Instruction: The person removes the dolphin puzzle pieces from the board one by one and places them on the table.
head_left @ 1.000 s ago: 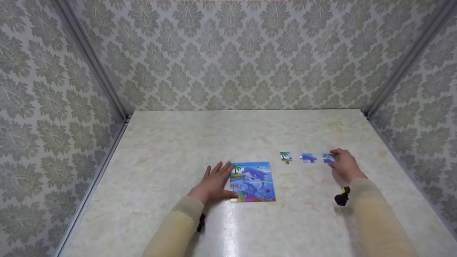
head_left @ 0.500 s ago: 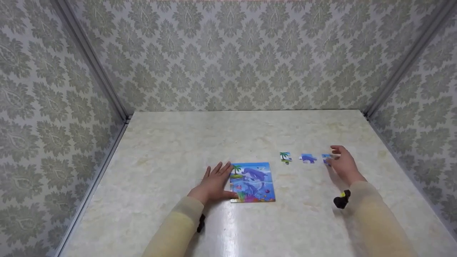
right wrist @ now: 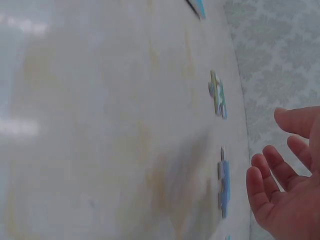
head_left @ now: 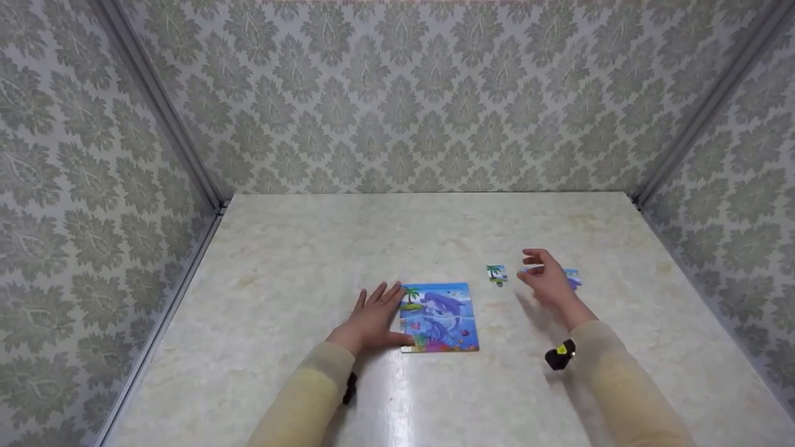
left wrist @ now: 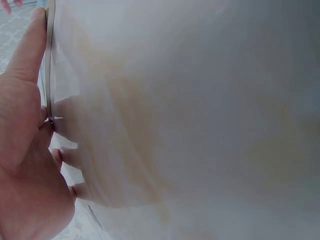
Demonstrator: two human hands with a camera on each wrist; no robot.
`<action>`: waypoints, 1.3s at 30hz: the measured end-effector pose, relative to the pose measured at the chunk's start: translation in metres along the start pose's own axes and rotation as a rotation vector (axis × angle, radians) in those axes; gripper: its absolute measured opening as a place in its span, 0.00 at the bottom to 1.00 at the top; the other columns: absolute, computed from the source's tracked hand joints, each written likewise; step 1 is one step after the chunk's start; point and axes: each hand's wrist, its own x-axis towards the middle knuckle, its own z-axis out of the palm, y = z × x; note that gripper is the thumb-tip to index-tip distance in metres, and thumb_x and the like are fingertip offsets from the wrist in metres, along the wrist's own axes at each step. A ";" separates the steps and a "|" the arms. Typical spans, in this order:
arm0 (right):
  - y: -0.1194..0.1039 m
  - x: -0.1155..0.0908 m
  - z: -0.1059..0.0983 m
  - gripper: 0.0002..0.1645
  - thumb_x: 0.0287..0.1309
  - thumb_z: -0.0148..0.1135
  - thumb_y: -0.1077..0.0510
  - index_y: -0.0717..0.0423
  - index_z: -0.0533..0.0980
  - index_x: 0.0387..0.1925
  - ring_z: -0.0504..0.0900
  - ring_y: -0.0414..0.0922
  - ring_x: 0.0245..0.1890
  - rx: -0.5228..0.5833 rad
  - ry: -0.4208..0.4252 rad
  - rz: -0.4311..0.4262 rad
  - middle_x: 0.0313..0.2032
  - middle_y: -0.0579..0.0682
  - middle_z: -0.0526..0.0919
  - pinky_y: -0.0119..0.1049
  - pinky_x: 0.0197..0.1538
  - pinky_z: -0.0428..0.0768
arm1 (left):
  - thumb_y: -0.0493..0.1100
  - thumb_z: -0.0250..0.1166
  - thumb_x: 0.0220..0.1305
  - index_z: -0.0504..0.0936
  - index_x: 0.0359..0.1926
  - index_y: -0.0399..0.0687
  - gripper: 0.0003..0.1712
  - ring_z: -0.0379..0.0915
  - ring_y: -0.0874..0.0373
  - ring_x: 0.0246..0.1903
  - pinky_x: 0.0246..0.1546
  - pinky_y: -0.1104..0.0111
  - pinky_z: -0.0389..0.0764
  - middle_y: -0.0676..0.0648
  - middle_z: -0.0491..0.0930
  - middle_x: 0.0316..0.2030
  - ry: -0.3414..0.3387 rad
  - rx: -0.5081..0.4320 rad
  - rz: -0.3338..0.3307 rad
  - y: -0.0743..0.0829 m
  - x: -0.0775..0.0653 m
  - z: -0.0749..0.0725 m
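Observation:
A square jigsaw puzzle (head_left: 441,316) with two dolphins under a blue sky lies flat on the table. My left hand (head_left: 371,321) rests along its left edge, fingers spread and straight, thumb by the lower left corner. To the puzzle's upper right lies a loose palm-tree jigsaw piece (head_left: 496,273). My right hand (head_left: 549,282) hovers over the row of pieces with nothing in its loosely bent fingers. In the head view it mostly covers the middle dolphin piece (right wrist: 224,187), which shows in the right wrist view. Behind its knuckles another blue jigsaw piece (head_left: 572,279) is partly hidden.
The pale marbled table (head_left: 298,248) carries the puzzle and pieces. Patterned wallpaper panels (head_left: 397,93) stand at its back and both sides. A small black device (head_left: 561,355) sits at my right wrist, and a strip of glare crosses the tabletop below the puzzle.
My right hand has let go of the rightmost piece and moved left over the middle one. That piece stays on the table. The left hand and puzzle have not moved.

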 end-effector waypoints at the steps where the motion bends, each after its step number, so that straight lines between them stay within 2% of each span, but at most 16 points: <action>1: -0.004 0.000 0.004 0.35 0.71 0.61 0.61 0.60 0.62 0.74 0.76 0.59 0.60 0.007 -0.003 -0.013 0.66 0.66 0.72 0.38 0.52 0.81 | 0.72 0.69 0.58 0.47 0.83 0.50 0.65 0.33 0.44 0.83 0.80 0.38 0.34 0.48 0.43 0.84 -0.001 0.002 -0.001 0.000 0.000 0.000; 6: -0.024 -0.005 0.025 0.34 0.70 0.62 0.61 0.59 0.64 0.73 0.77 0.58 0.58 0.022 -0.036 -0.075 0.65 0.66 0.74 0.45 0.57 0.81 | 0.72 0.69 0.58 0.47 0.83 0.50 0.65 0.33 0.44 0.83 0.80 0.38 0.34 0.49 0.43 0.84 0.001 0.009 -0.006 0.001 0.000 0.000; 14: -0.050 -0.021 0.064 0.31 0.69 0.63 0.61 0.56 0.67 0.71 0.80 0.56 0.56 0.050 -0.117 -0.163 0.62 0.64 0.76 0.47 0.56 0.83 | 0.72 0.70 0.58 0.48 0.83 0.49 0.65 0.34 0.44 0.83 0.80 0.38 0.34 0.48 0.43 0.84 0.000 -0.006 -0.003 0.000 -0.001 0.001; 21: -0.069 -0.033 0.103 0.30 0.66 0.66 0.63 0.58 0.70 0.68 0.82 0.52 0.51 0.069 -0.211 -0.138 0.57 0.61 0.79 0.45 0.53 0.85 | 0.73 0.69 0.57 0.48 0.83 0.50 0.65 0.33 0.45 0.84 0.80 0.39 0.34 0.50 0.43 0.84 -0.002 -0.002 -0.022 0.000 0.000 0.002; 24: -0.074 -0.036 0.118 0.29 0.65 0.67 0.63 0.56 0.72 0.66 0.82 0.49 0.48 0.038 -0.252 -0.122 0.55 0.58 0.81 0.44 0.53 0.84 | 0.74 0.69 0.57 0.48 0.83 0.51 0.65 0.33 0.45 0.84 0.80 0.39 0.34 0.51 0.43 0.84 -0.008 -0.013 -0.035 0.000 0.001 0.002; 31: -0.078 -0.039 0.142 0.26 0.63 0.69 0.62 0.55 0.75 0.62 0.82 0.49 0.45 -0.065 -0.314 -0.164 0.51 0.55 0.83 0.48 0.50 0.82 | 0.72 0.69 0.59 0.49 0.83 0.50 0.63 0.34 0.45 0.83 0.80 0.38 0.35 0.50 0.43 0.84 -0.005 -0.006 -0.021 0.000 0.002 0.002; 39: -0.081 -0.039 0.157 0.26 0.56 0.77 0.58 0.59 0.79 0.55 0.79 0.49 0.47 -0.175 -0.316 -0.185 0.48 0.55 0.81 0.51 0.56 0.80 | 0.72 0.68 0.59 0.50 0.83 0.49 0.63 0.35 0.43 0.83 0.79 0.37 0.37 0.49 0.44 0.84 0.008 0.008 0.007 -0.002 0.001 0.001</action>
